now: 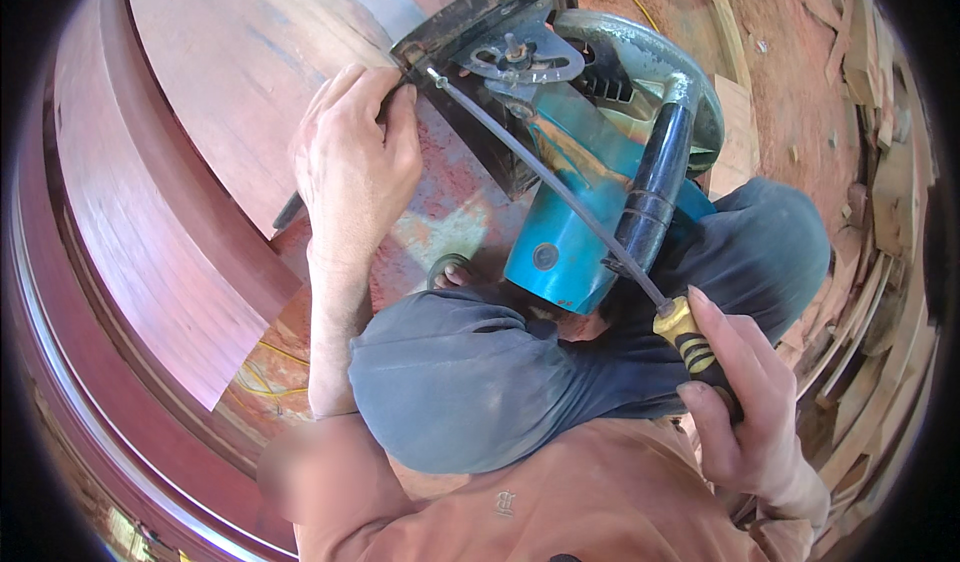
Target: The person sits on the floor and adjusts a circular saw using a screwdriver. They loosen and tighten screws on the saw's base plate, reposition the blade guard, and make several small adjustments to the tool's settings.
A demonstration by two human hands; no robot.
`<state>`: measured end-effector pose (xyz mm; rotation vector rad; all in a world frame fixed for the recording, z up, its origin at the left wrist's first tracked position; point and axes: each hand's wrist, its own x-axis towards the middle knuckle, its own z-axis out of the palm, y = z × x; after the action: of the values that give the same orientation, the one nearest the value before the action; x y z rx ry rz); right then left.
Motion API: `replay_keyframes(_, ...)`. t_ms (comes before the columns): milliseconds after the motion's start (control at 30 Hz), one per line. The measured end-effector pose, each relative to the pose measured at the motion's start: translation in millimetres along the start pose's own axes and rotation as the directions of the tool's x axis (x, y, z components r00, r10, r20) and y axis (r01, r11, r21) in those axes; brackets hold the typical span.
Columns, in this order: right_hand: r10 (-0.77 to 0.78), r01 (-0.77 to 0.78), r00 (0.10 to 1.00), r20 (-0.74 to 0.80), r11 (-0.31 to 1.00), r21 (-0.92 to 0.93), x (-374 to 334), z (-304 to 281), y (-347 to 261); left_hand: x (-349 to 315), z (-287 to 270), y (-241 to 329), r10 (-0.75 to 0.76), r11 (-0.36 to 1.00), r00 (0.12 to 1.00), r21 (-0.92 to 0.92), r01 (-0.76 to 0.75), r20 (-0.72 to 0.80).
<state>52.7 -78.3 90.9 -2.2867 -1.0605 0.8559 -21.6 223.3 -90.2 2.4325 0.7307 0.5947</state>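
A teal circular saw [575, 197] lies tipped in front of my knees, its black side handle [655, 177] facing me. My right hand [750, 402] is closed around the yellow-and-black handle of a long screwdriver [545, 177]. The shaft runs up to the left across the saw, and its tip meets a small screw [438, 80] near the left end of the dark base plate [470, 32]. My left hand [360, 142] pinches that end of the plate, thumb and fingers pressed together beside the screw. Its fingertips are partly hidden behind the plate's edge.
Reddish-brown wooden boards [160, 182] stand along the left. A wide pale panel [250, 52] lies beyond my left hand. Scrap wood strips [880, 292] pile up at the right. A yellow cord [265, 382] lies on the dusty floor left of my knee.
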Motion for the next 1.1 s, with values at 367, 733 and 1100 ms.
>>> replay_keyframes(367, -0.011, 0.004, 0.994, -0.11, 0.998, -0.064, -1.9, 7.1, -12.5, -1.0, -2.3, -1.6, 0.037, 0.999, 0.999, 0.018, -0.037, 0.024)
replay_keyframes(733, 0.553, -0.457, 0.833, -0.006, 0.696, 0.554, 2.1, -4.3, -22.8, 0.8, -6.3, -1.0, 0.017, 0.999, 0.995, 0.038, -0.021, 0.102)
replay_keyframes(1100, -0.08, 0.059, 0.996, -0.042, 0.93, -0.364, -0.4, 19.9, -27.3, 3.6, -7.0, -1.7, 0.041, 0.997, 0.993, 0.058, -0.047, 0.11)
